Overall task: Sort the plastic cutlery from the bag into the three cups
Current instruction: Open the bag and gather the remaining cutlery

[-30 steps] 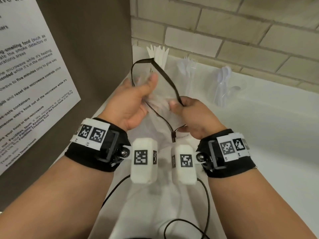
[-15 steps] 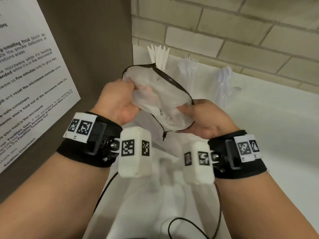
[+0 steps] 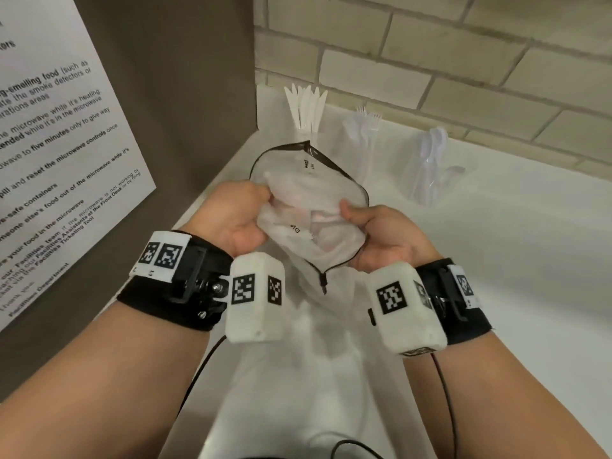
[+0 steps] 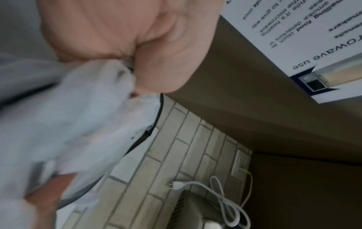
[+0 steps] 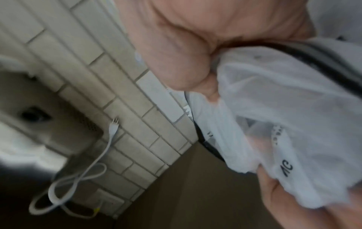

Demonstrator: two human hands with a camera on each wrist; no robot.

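Bag: I have the thin translucent bag (image 3: 308, 207) up between my two hands, above the counter (image 3: 496, 260), its dark-edged mouth pulled wide.
Left grip: my left hand (image 3: 231, 217) pinches the bag's near-left side, thumb over the film.
Right grip: my right hand (image 3: 381, 240) is curled round the opposite side.
Handling: I judge it light, limp and slippery; best held at the stiffer dark rim, since the film bunches.
Cups: knives (image 3: 306, 107), forks (image 3: 367, 122) and spoons (image 3: 433, 150) stand beyond my grip.
Head view only: cups and bag mouth.
Wrist views only: film crumpled into each fist, a loose white plug cable (image 4: 225, 195); both blurred.
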